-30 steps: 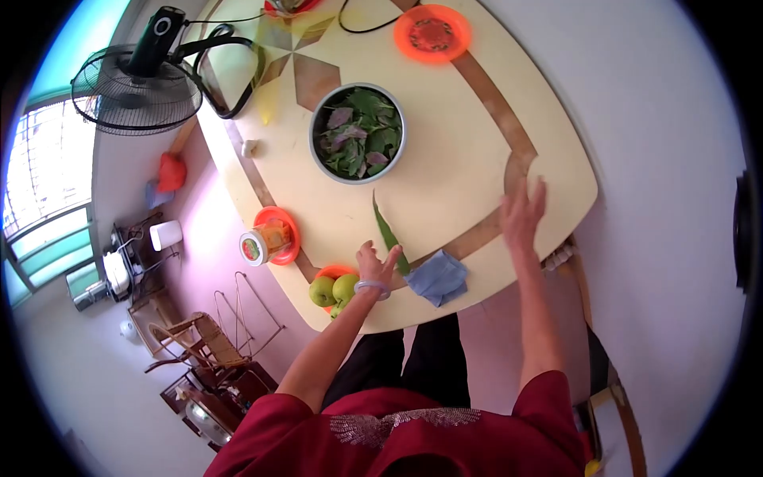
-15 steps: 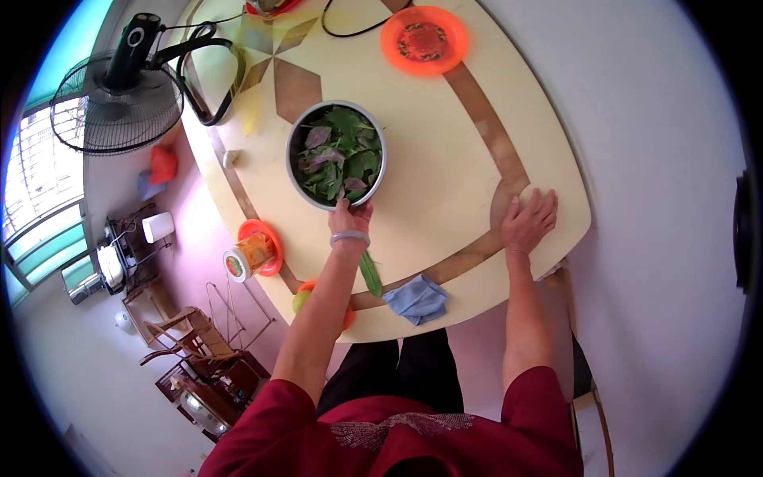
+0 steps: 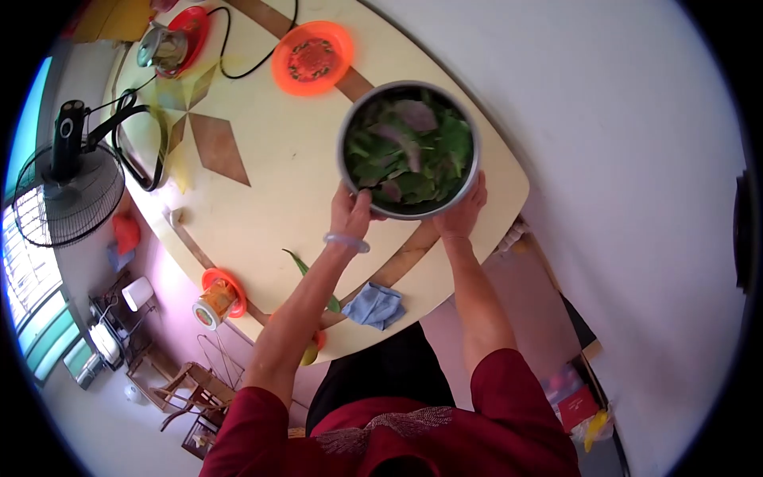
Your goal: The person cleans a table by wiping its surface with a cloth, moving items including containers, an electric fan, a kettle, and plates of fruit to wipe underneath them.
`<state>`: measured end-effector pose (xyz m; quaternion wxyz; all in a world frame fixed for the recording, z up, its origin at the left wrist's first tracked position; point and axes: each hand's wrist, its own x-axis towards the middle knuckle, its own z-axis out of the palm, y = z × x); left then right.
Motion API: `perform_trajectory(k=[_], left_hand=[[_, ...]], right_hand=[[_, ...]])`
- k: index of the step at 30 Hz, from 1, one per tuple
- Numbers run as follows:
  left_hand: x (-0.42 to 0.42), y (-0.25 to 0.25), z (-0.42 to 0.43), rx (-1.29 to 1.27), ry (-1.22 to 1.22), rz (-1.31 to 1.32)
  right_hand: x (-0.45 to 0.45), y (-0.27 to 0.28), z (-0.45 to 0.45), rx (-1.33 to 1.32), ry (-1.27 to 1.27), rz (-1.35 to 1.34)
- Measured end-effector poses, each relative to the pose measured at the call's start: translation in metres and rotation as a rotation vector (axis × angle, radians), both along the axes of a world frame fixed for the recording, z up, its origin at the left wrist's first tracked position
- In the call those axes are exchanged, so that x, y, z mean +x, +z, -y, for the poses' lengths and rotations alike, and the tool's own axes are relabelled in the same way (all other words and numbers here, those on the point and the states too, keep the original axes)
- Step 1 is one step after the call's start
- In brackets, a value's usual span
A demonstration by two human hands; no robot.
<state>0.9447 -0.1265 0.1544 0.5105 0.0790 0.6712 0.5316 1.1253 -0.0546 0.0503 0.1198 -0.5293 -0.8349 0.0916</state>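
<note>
A round metal bowl (image 3: 343,159) full of green and purple leaves (image 3: 413,155) is held between both hands, and it looks raised off the table. My left hand (image 3: 352,208) grips its near left rim, thumb on top, with a pale bangle on the wrist. Under the near right side, my right hand (image 3: 465,208) has its fingers curled round the wall, partly hidden by the bowl. A blue cloth (image 3: 373,307) lies near the table's front edge. Beside it a long green vegetable (image 3: 332,304) is partly covered by my left forearm.
An orange plate (image 3: 313,57) stands at the back of the table (image 3: 278,215). A jar (image 3: 213,307) leans in an orange dish at the left edge. A black fan (image 3: 71,175) is at far left, a metal kettle (image 3: 161,49) at the back left. A wall borders the right.
The bowl has moved right and nearer the camera. My right hand has left the table's right corner and taken hold of the bowl. The view has shifted to the right.
</note>
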Motion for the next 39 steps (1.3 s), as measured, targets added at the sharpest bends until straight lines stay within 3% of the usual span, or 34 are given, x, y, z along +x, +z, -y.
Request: perform_trajectory(k=[3,6,7,10,13,16,17,19,23,25,26,27,29,31,32,37,39], left_hand=[[0.010,-0.006,-0.030,-0.020,-0.193,-0.026],[0.019,-0.008,-0.043,-0.064,-0.257,-0.074],[0.020,-0.006,-0.046,-0.067,-0.251,-0.058],[0.022,-0.036,-0.043,-0.013,-0.304,-0.183],[0.028,-0.040,-0.046,-0.136,-0.453,-0.223],[0.044,-0.011,-0.050,-0.255,-0.540,-0.122],[0.046,-0.031,-0.044,-0.319,-0.802,-0.485],[0.055,-0.046,-0.038,-0.295,-0.747,-0.352],[0.045,-0.065,-0.031,-0.267,-0.895,-0.372],[0.026,-0.062,-0.036,-0.174,-0.883,-0.427],[0.011,-0.062,-0.036,-0.094,-0.791,-0.438],[-0.013,-0.069,-0.033,0.027,-0.690,-0.471],[-0.066,-0.105,-0.027,0.320,-0.507,-0.553],[-0.090,-0.048,-0.066,-0.200,-0.033,-0.122],[-0.110,-0.055,-0.070,-0.129,0.022,-0.145],[-0.174,-0.060,-0.111,-0.393,0.422,0.061],[-0.186,-0.068,-0.115,-0.372,0.371,-0.018]], right_hand=[[0.001,-0.003,0.004,-0.038,-0.027,-0.174],[0.012,-0.009,0.010,-0.370,0.046,-0.347],[0.013,-0.010,0.014,-0.180,0.296,-0.364],[0.012,0.003,0.030,0.138,0.712,-0.312],[-0.007,0.010,0.044,0.087,0.624,-0.368],[-0.030,0.007,0.058,0.019,0.542,-0.407],[-0.038,0.007,0.061,-0.030,0.512,-0.390],[-0.049,0.012,0.063,-0.189,0.458,-0.297],[-0.059,0.034,0.054,-0.579,0.394,-0.005],[-0.059,0.035,0.052,-0.535,0.435,0.008],[-0.061,0.029,0.053,-0.430,0.483,-0.029],[-0.063,0.018,0.054,-0.124,0.537,-0.207],[-0.066,0.014,0.058,-0.111,0.543,-0.157],[-0.067,0.017,0.055,-0.106,0.569,-0.160],[-0.067,0.018,0.055,-0.132,0.574,-0.147],[-0.069,0.020,0.053,-0.131,0.582,-0.071],[-0.070,0.018,0.054,-0.110,0.582,-0.064]])
